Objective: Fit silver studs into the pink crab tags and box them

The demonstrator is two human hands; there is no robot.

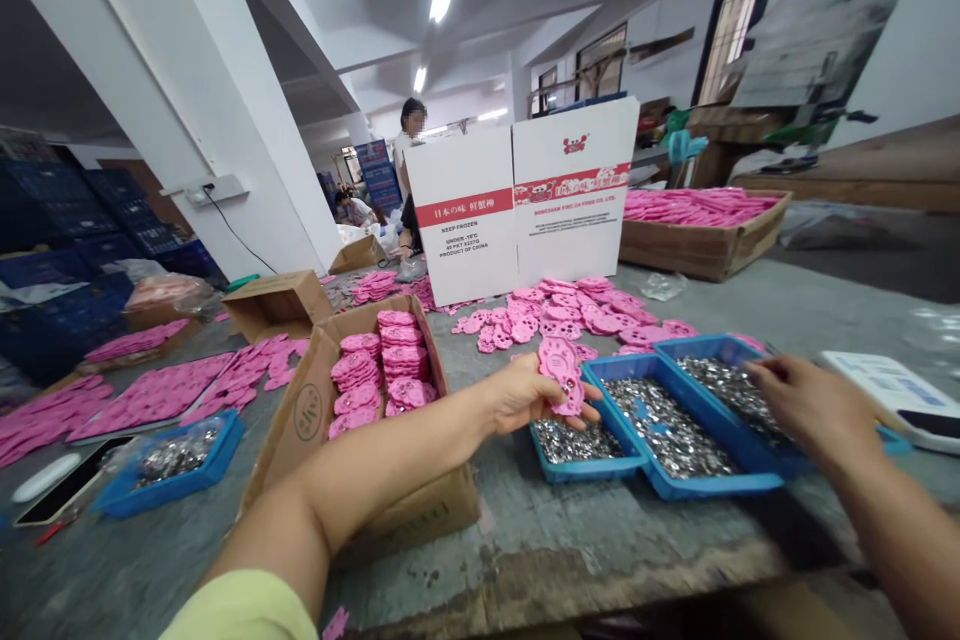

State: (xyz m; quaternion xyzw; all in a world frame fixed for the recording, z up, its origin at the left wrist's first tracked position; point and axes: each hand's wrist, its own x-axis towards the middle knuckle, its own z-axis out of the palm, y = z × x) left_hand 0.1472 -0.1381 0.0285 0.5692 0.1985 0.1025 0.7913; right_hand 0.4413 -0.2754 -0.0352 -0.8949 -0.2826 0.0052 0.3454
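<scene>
My left hand (529, 395) is closed on a flat pink cut-out piece (559, 375) with a wavy edge, held up over the near end of a blue tray (596, 472) of small shiny metal parts. On that piece, a small shiny spot shows near my fingertips. My right hand (817, 410) hovers at the rightmost blue tray (664, 348), also filled with small metal parts. Its thumb and fingers are pinched together, and whatever they hold is too small to make out. Between the hands lies a middle blue tray (716, 488) of metal parts with a few blue bits on top.
Loose pink pieces (577, 310) are heaped before a white carton panel (570, 210). A cardboard box (289, 440) with stacked pink pieces stands left of the trays. Another blue tray (124, 498) is farther left; a white device (892, 385) sits at right. A person (409, 160) stands behind the panel.
</scene>
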